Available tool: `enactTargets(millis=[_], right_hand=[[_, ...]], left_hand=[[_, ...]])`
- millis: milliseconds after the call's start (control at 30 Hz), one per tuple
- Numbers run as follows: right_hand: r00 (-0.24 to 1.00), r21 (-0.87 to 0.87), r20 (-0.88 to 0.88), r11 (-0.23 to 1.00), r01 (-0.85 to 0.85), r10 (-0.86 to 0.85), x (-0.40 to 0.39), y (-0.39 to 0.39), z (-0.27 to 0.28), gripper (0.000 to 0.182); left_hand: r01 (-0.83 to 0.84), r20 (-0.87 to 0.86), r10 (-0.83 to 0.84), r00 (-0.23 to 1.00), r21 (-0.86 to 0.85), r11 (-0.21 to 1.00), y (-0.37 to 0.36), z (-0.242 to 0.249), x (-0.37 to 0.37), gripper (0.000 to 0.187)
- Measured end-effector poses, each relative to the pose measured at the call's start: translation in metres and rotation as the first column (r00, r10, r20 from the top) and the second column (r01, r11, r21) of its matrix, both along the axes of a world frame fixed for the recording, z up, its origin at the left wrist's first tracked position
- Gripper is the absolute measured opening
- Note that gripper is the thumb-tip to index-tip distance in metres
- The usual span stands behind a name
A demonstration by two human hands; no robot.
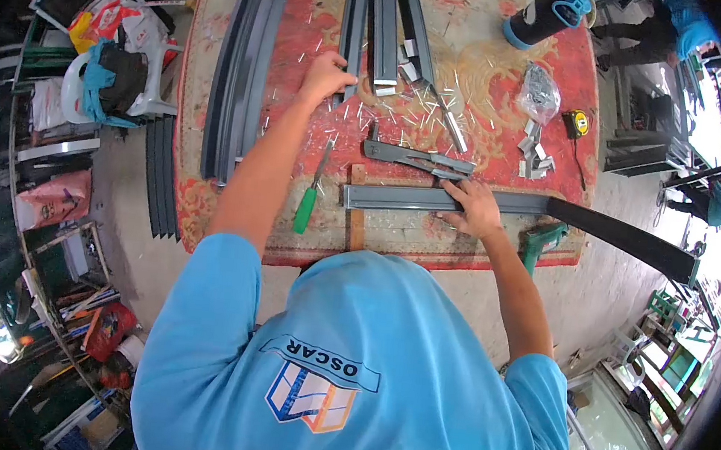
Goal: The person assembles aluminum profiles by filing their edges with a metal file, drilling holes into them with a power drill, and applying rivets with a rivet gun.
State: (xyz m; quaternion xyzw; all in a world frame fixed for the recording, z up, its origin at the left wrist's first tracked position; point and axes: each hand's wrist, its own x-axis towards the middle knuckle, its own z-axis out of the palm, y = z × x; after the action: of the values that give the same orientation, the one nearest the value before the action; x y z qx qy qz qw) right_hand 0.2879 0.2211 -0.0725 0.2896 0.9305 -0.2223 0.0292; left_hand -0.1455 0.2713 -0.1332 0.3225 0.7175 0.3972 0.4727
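Note:
My left hand (328, 78) is at the near end of a dark grey metal profile (353, 31), its fingers closed on the profile's edge. My right hand (472, 207) rests on a long grey profile (397, 196) lying crosswise at the near table edge, fingers spread over it. Just beyond that hand lies a dark hand tool (418, 156) with long handles. A green-handled screwdriver (305, 210) lies between my arms. Small silver pieces (535, 154) and thin pale slivers are scattered on the red patterned cloth (297, 164).
More profiles (250, 70) lie at the table's left. On the right are a dark bottle (546, 18), a plastic bag (540, 95), a yellow tape measure (575, 124) and a green tool (542, 241). A white chair (157, 79) stands left. Other people (691, 27) are at right.

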Motion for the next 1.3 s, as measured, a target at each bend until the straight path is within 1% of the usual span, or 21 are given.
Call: enactTargets(millis=[33, 67, 100, 167, 200, 300, 333, 367, 433, 467, 500, 567, 600, 633, 700, 833, 900, 967, 1100, 1233, 1300], right_hand=[[1.000, 0.001, 0.000, 1.000, 0.005, -0.005, -0.001, 0.001, 0.001, 0.068], [1.000, -0.025, 0.009, 1.000, 0.017, -0.017, -0.002, 0.000, 0.002, 0.068], [0.999, -0.048, 0.017, 0.998, 0.028, -0.027, -0.002, -0.001, 0.003, 0.067], [1.000, -0.026, -0.007, 1.000, 0.011, -0.011, 0.000, 0.000, -0.002, 0.067], [1.000, -0.008, -0.027, 1.000, -0.004, 0.004, 0.000, 0.001, -0.002, 0.067], [1.000, -0.016, -0.018, 1.000, 0.013, -0.013, 0.002, 0.000, -0.003, 0.067], [0.999, -0.010, -0.025, 1.000, 0.021, -0.021, 0.002, 0.000, -0.004, 0.067], [1.000, 0.002, -0.020, 1.000, 0.012, -0.012, 0.003, 0.000, -0.005, 0.067], [1.000, 0.019, -0.020, 1.000, 0.013, -0.012, 0.004, -0.001, -0.006, 0.067], [1.000, 0.029, -0.023, 1.000, 0.000, 0.001, 0.004, 0.000, -0.006, 0.069], [1.000, 0.037, -0.025, 0.999, -0.012, 0.013, 0.004, 0.000, -0.005, 0.070], [1.000, 0.043, -0.031, 0.999, -0.003, 0.004, 0.005, 0.000, -0.006, 0.071], [1.000, 0.042, -0.030, 0.999, -0.005, 0.006, 0.006, -0.002, -0.007, 0.071], [0.999, 0.048, -0.038, 0.999, 0.001, 0.000, 0.006, -0.003, -0.007, 0.071], [0.998, 0.004, -0.056, 1.000, 0.005, -0.005, 0.005, -0.001, -0.005, 0.065], [0.999, 0.028, -0.048, 1.000, 0.009, -0.008, 0.004, -0.002, -0.004, 0.066], [1.000, 0.006, -0.020, 1.000, 0.022, -0.022, 0.002, -0.004, 0.003, 0.066], [1.000, 0.021, -0.017, 1.000, 0.021, -0.021, 0.001, -0.005, 0.004, 0.067], [0.999, 0.012, -0.029, 1.000, 0.024, -0.024, 0.004, -0.005, 0.002, 0.072], [1.000, -0.002, -0.010, 1.000, 0.029, -0.029, 0.004, -0.005, 0.002, 0.071], [0.999, -0.015, -0.009, 0.999, 0.045, -0.045, 0.004, -0.006, 0.000, 0.071]], left_hand=[[-0.032, -0.101, 0.036, 0.994, 0.043, 0.999, -0.002, 0.001, 0.002, 0.061], [-0.052, -0.176, 0.041, 0.984, -0.055, 0.997, 0.000, 0.004, 0.000, 0.078], [-0.051, -0.176, 0.041, 0.983, -0.057, 0.997, -0.003, 0.004, 0.005, 0.078], [-0.039, -0.688, -0.011, 0.725, -0.057, 0.998, 0.001, 0.010, 0.017, 0.084], [-0.050, -0.607, -0.068, 0.792, -0.175, 0.983, 0.003, 0.016, 0.020, 0.090], [0.008, -0.607, -0.080, 0.790, -0.120, 0.993, 0.004, 0.015, 0.018, 0.090], [-0.060, -0.569, -0.033, 0.822, -0.144, 0.988, 0.006, 0.016, 0.018, 0.067], [-0.052, -0.574, -0.037, 0.818, -0.138, 0.989, 0.006, 0.016, 0.013, 0.067], [0.061, -0.198, -0.067, 0.978, -0.038, 0.997, 0.004, 0.014, 0.000, 0.042], [0.041, -0.307, -0.032, 0.951, 0.023, 0.999, -0.001, 0.022, 0.001, 0.023], [0.050, -0.313, -0.039, 0.949, 0.029, 0.998, -0.005, 0.036, 0.003, 0.023], [-0.030, -0.125, 0.045, 0.991, 0.114, 0.993, -0.007, 0.056, 0.001, 0.023], [0.020, -0.061, -0.015, 0.998, 0.097, 0.995, -0.006, 0.061, -0.007, 0.025], [0.027, -0.068, -0.020, 0.997, 0.102, 0.994, -0.007, 0.065, -0.014, 0.025], [-0.041, 0.426, -0.003, 0.905, 0.094, 0.995, -0.005, 0.080, -0.028, 0.030], [-0.067, 0.653, -0.014, 0.757, 0.099, 0.993, -0.008, 0.094, -0.045, 0.027], [-0.045, 0.628, -0.050, 0.777, 0.134, 0.990, -0.011, 0.067, -0.056, 0.028], [-0.158, 0.607, 0.264, 0.749, -0.224, 0.962, -0.023, 0.059, -0.056, 0.030], [-0.288, 0.472, 0.372, 0.799, -0.244, 0.926, -0.038, 0.041, -0.074, 0.031], [-0.189, 0.487, 0.189, 0.853, -0.051, 0.981, -0.057, 0.068, -0.097, 0.028], [0.072, 0.571, -0.066, 0.818, 0.013, 0.997, -0.066, 0.105, -0.098, 0.038]])
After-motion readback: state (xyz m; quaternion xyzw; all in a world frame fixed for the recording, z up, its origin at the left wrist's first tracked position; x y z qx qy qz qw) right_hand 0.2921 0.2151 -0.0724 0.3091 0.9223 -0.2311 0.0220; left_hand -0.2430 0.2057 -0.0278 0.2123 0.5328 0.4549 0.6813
